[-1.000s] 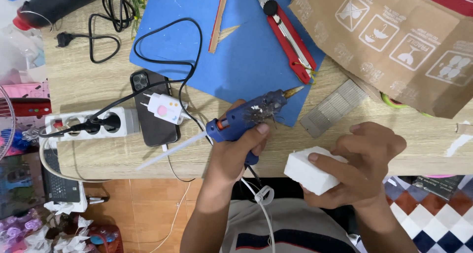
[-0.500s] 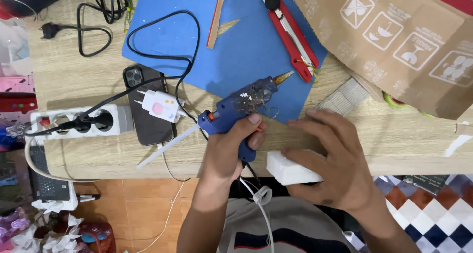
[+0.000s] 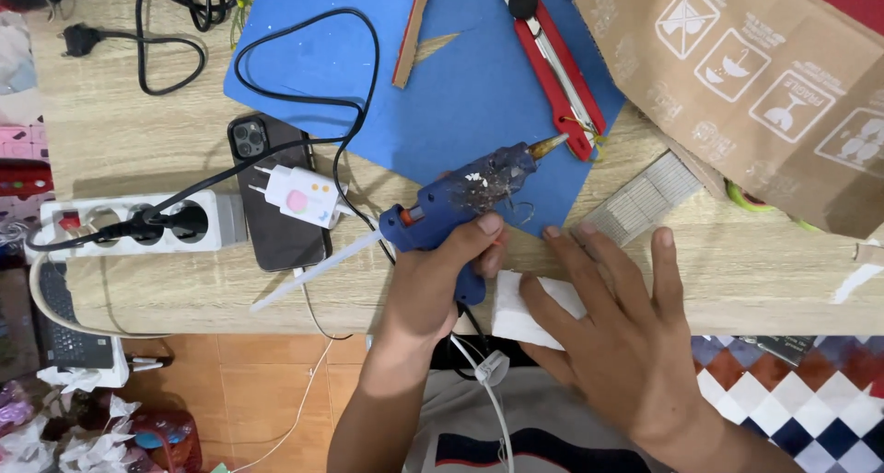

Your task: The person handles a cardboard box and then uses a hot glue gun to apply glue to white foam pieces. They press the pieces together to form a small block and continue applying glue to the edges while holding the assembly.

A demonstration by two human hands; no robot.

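My left hand (image 3: 433, 280) grips the light, rigid glue gun (image 3: 465, 201) by its handle; my right hand (image 3: 626, 330) lies open, pressing the soft white block (image 3: 516, 312).

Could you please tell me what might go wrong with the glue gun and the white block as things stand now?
The glue gun in the left hand points its nozzle over the blue sheet, so glue may drip there. The right hand presses the white block at the table edge; it could slip off.
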